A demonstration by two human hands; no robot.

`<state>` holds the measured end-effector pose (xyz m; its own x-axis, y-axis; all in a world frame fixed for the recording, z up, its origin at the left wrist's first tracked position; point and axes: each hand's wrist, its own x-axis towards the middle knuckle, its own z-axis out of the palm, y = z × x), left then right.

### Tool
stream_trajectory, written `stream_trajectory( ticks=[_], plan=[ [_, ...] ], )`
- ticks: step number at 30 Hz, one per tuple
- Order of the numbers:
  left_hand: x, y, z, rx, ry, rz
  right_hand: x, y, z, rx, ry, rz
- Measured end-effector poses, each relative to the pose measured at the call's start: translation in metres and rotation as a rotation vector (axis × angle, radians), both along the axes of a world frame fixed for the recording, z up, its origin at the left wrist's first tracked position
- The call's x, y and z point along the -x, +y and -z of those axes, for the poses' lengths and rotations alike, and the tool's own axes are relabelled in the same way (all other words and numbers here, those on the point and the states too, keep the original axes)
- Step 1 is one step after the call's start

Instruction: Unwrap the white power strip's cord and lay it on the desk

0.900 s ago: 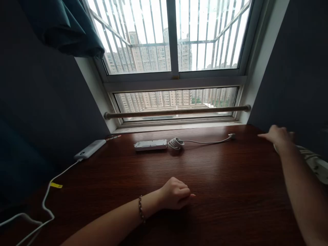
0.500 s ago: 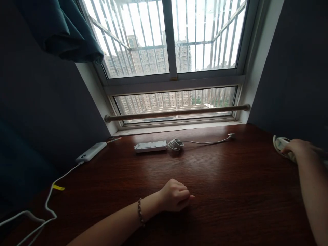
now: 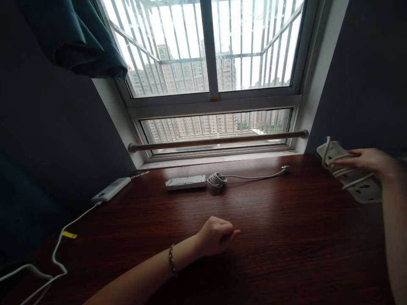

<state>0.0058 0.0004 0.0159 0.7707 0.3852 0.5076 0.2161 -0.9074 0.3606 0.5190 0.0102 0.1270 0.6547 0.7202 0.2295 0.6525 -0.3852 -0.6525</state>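
Note:
My right hand [image 3: 370, 162] is at the right edge, gripping a white power strip [image 3: 358, 186] with its cord wound around it, lifted above the dark wooden table [image 3: 280, 237]. My left hand [image 3: 218, 236] rests on the table's middle as a loose fist with nothing in it; a beaded bracelet sits on that wrist. Farther back lies a small white power strip [image 3: 185, 182] with a coiled white cable [image 3: 217, 179] that runs right to a plug [image 3: 286, 168].
A white power bank [image 3: 111, 189] lies at the far left of the table, its white cable [image 3: 55, 254] with a yellow tag trailing off the near left corner. A barred window and a wooden rod [image 3: 219, 140] stand behind; dark walls flank both sides.
My right hand reached to the table's right edge, closed on the cord-wrapped power strip and lifted it off the surface. My left fist stayed in place.

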Motion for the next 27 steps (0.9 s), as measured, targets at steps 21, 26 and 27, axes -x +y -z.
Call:
stream_trajectory(
  ticks=[21,26,27],
  plan=[
    [0.005,0.027,-0.033,0.799,-0.386,-0.406,0.337,0.006,0.067,-0.542,1.466,-0.819],
    [-0.003,0.024,-0.034,1.087,-0.596,-0.303,0.341,0.002,0.070,-0.523,1.494,-0.903],
    [-0.002,0.025,-0.036,1.142,-0.587,-0.277,0.342,0.002,0.070,-0.530,1.498,-0.922]
  ],
)
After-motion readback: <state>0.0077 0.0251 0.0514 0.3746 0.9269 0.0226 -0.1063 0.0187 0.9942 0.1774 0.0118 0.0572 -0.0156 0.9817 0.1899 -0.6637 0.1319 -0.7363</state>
